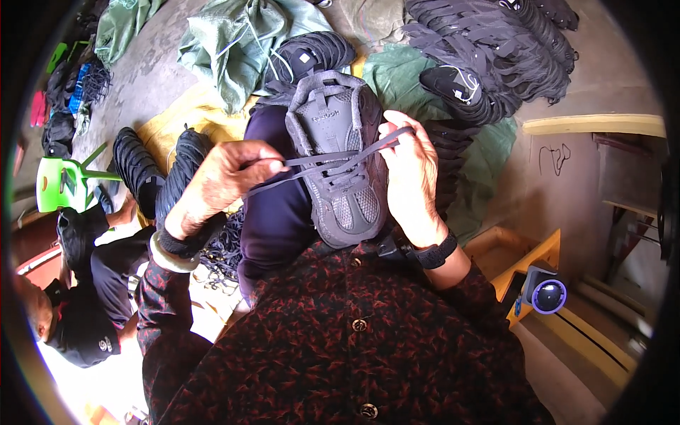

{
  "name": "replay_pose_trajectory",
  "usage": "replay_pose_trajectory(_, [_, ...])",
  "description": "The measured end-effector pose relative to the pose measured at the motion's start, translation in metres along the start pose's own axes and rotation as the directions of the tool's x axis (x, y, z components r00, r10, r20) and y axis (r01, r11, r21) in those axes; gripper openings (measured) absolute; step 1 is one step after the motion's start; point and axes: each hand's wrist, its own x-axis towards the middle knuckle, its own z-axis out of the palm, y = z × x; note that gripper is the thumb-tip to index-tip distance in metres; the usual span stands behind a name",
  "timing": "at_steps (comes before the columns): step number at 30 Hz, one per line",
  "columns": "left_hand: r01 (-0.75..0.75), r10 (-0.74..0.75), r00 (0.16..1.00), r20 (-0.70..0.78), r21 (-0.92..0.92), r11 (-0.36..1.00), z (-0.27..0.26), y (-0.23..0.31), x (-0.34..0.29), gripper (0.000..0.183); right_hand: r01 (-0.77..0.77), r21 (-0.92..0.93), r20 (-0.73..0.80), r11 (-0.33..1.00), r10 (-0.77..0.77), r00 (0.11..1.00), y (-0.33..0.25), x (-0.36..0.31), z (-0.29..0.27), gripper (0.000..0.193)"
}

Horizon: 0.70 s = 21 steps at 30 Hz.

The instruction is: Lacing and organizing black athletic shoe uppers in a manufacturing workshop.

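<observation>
A dark grey sneaker (348, 204) rests against my dark-trousered leg, its toe towards me and its opening away. Its flat dark shoelace (333, 157) runs through the lower eyelets and crosses over the tongue. My left hand (225, 176) is closed at the shoe's left side, pinching one stretch of lace between thumb and fingers. At the other side my right hand (414, 173) pinches the lace near its end, between thumb and forefinger. The lace is drawn across between both hands. The undersides of the fingers are partly hidden.
Stacked dark shoe uppers (496, 53) lie at the far right, with more (138, 166) left of my leg. Green sacks (219, 53) cover part of the floor. A bright green chair (60, 184) and another person (85, 319) are at left, a wooden crate (506, 258) at right.
</observation>
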Motion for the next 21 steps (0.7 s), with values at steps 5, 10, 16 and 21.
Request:
replay_pose_trajectory(5, [0.095, -0.088, 0.987, -0.138, 0.045, 0.994, -0.048, -0.016, -0.042, 0.013, 0.212, -0.355, 0.204, 0.911, -0.146, 0.968, -0.004, -0.007, -0.004, 0.026])
replay_pose_trajectory(10, [0.270, -0.268, 0.921, -0.281, -0.033, 0.962, -0.093, -0.039, -0.083, 0.009, 0.373, -0.437, 0.369, 0.818, -0.214, 0.904, -0.003, -0.007, -0.006, 0.026])
replay_pose_trajectory(16, [0.000, -0.088, 0.943, -0.320, -0.266, 0.964, -0.131, -0.055, -0.109, 0.016, 0.426, -0.510, 0.443, 0.748, -0.196, 0.875, -0.010, -0.007, -0.006, 0.027])
replay_pose_trajectory(21, [-0.071, -0.073, 0.954, -0.292, -0.454, 0.888, -0.131, -0.047, -0.091, 0.024, 0.459, -0.561, 0.436, 0.689, -0.226, 0.871, -0.014, -0.005, -0.003, 0.021])
